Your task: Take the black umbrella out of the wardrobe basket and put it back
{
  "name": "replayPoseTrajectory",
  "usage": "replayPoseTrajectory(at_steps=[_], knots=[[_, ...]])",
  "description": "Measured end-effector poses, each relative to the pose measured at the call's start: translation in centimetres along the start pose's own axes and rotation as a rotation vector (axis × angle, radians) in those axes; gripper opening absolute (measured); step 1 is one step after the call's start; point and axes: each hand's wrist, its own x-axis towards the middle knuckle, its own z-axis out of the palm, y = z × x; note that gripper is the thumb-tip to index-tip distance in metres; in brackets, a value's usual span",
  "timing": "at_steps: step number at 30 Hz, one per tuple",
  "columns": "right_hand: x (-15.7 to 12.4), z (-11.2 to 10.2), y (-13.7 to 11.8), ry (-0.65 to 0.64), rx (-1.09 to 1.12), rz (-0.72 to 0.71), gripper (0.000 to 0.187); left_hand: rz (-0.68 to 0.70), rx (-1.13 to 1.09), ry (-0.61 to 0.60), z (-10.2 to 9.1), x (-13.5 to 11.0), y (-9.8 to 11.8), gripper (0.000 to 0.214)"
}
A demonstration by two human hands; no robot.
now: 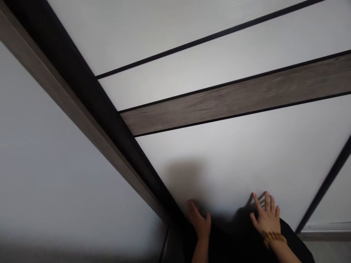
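As my left grip and right grip spread empty on the white panel, it looks stiff and slick

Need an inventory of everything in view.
white panels: 4, white, upper and right of view
wood-grain band: 1, grey-brown, crossing the panels
wood-grain trim: 1, grey-brown, diagonal at upper left
black strips: 5, black, edging the panels, one wide
pale wall: 1, light grey, left
black fabric: 1, black, bottom, between the hands
beaded bracelet: 1, amber, right wrist
left hand: 1, open, on the lowest large panel
right hand: 1, fingers spread, on the same panel
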Motion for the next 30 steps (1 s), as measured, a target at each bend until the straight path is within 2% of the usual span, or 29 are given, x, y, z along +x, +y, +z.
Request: replayPoseTrajectory(at_steps=[3, 6, 8, 12, 15, 18, 20, 22, 25, 28, 30], knots=[[-0.1, -0.6, -0.5, 0.094, 0.053, -0.047, 0.088, 0.065, -0.002, -0.062, -0.5, -0.5, -0.4, 0.095], [-0.2, -1.2, -2.4, 0.184, 0.11, -0.167, 0.088, 0.112, -0.026, -0.082, -1.1, -0.7, -0.9, 0.094], [-0.5, -1.4, -4.1, 0.177, 0.128, -0.238, 0.091, 0.141, -0.035, -0.087, -1.5, -0.7, -1.4, 0.092], [-1.1, -0.9, -7.0, 0.058, 0.084, -0.28, 0.099, 0.217, -0.056, -0.089, -2.0, -0.5, -2.5, 0.088], [-1.4, -0.4, -7.6, -0.021, -0.013, -0.187, 0.097, 0.211, -0.125, 0.021, -2.2, 0.2, -3.6, 0.084], [-1.5, -0.4, -7.8, -0.098, -0.081, -0.085, 0.088, 0.043, -0.17, 0.259, -2.4, 1.6, -4.7, 0.082], [-1.7, -0.5, -8.1, -0.117, -0.109, -0.007, 0.085, -0.089, -0.157, 0.313, -2.5, 2.7, -5.4, 0.086], [-1.9, -0.3, -8.6, -0.11, -0.12, 0.062, 0.084, -0.147, -0.128, 0.21, -2.7, 3.6, -6.1, 0.09], [-2.3, 0.5, -9.3, -0.085, -0.084, 0.124, 0.089, -0.145, -0.088, -0.005, -3.4, 4.4, -6.8, 0.09], [-2.5, 1.2, -10.0, -0.022, -0.012, 0.166, 0.095, -0.099, -0.082, -0.067, -4.3, 4.7, -7.4, 0.083], [-2.6, 1.2, -10.7, 0.062, 0.063, 0.119, 0.095, -0.055, -0.104, -0.072, -4.9, 4.8, -7.8, 0.078]])
